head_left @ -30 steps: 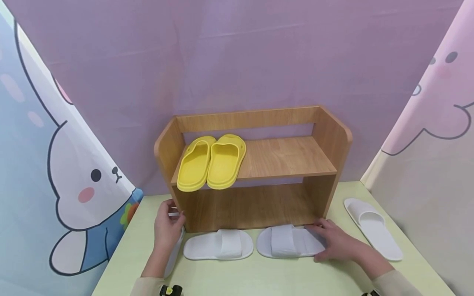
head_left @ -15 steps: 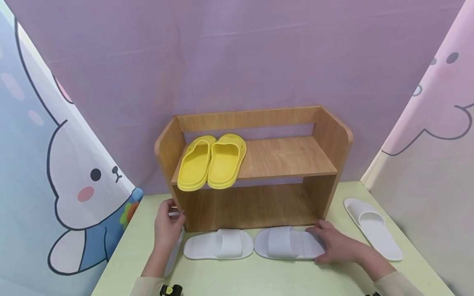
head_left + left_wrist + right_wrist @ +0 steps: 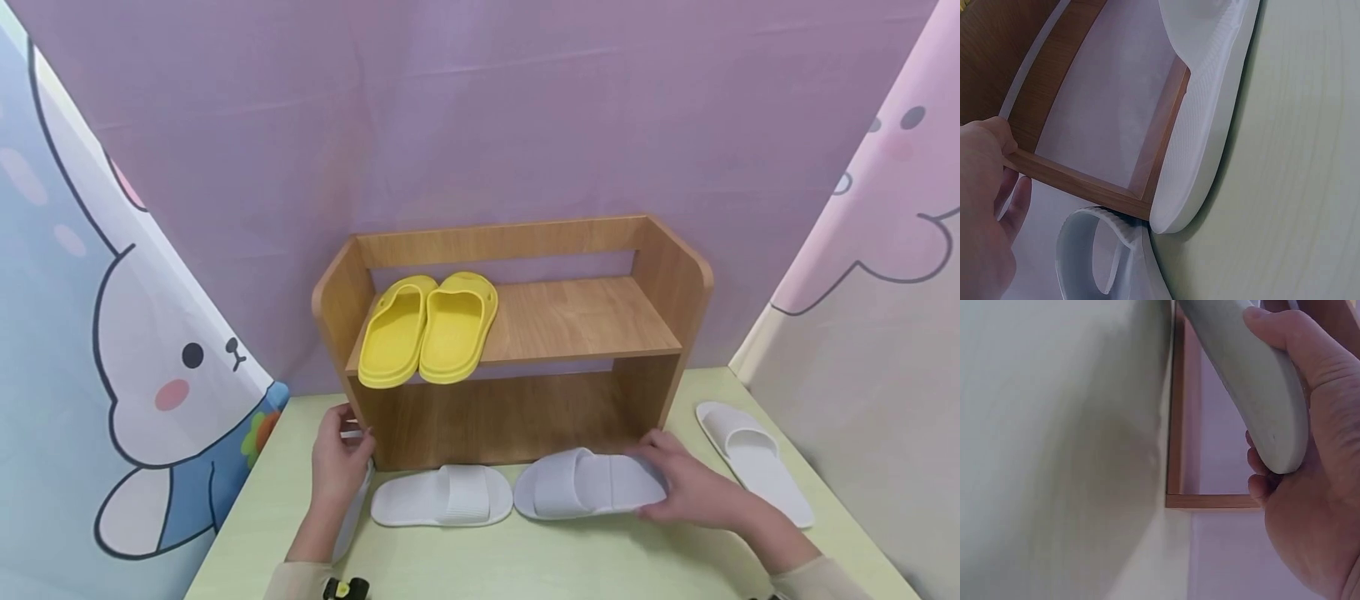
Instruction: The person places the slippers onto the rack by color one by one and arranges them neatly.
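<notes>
A small wooden shoe rack (image 3: 577,321) stands against the purple backdrop. My left hand (image 3: 341,458) grips the front edge of its left side panel; in the left wrist view the thumb of that hand (image 3: 985,206) lies on the wood. With my right hand (image 3: 693,483) I hold a white slipper (image 3: 558,487) by its heel end, thumb on one side and fingers curled under. That heel end is tilted up off the tabletop in the right wrist view, where the slipper's sole (image 3: 1260,394) shows. Another white slipper (image 3: 412,497) lies flat to its left, along the rack's front.
A pair of yellow clogs (image 3: 427,333) sits on the rack's upper shelf at the left. One white slipper (image 3: 768,471) lies right of the rack, another (image 3: 352,517) at its left, partly behind my left hand. Printed cloth walls (image 3: 187,317) close in both sides of the pale tabletop (image 3: 562,567).
My right hand has taken hold of the slipper's heel and raised it, tilting the slipper up from the table. The left hand has stayed at the rack's side panel.
</notes>
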Demonstrator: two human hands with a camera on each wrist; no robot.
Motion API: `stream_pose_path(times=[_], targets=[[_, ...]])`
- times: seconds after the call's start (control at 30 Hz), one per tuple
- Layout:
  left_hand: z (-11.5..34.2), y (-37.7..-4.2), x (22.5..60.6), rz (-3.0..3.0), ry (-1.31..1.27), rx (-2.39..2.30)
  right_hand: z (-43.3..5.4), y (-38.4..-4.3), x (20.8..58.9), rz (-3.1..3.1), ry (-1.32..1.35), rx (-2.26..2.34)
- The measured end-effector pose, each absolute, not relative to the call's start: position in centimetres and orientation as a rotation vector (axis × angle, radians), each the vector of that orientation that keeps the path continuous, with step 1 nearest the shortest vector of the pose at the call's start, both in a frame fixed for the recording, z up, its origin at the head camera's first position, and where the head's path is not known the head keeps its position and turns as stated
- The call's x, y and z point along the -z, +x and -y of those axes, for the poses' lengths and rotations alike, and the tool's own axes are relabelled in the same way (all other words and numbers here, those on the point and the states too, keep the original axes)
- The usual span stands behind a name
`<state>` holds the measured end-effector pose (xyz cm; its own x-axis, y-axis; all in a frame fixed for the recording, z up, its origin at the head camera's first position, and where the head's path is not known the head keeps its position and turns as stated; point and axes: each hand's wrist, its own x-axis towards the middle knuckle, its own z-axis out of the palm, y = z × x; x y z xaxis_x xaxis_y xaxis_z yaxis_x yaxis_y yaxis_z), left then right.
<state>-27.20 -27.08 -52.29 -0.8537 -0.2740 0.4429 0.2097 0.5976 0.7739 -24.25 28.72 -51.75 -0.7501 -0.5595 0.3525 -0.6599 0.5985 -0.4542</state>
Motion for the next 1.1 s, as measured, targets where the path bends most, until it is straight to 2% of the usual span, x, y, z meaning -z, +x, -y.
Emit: stream_pose_path(times=[1.1], targets=[[27.1, -27.2, 52.5, 2.260, 0.024, 1.198, -28.1, -23.0, 46.2, 2.331, 0.987, -1.050]])
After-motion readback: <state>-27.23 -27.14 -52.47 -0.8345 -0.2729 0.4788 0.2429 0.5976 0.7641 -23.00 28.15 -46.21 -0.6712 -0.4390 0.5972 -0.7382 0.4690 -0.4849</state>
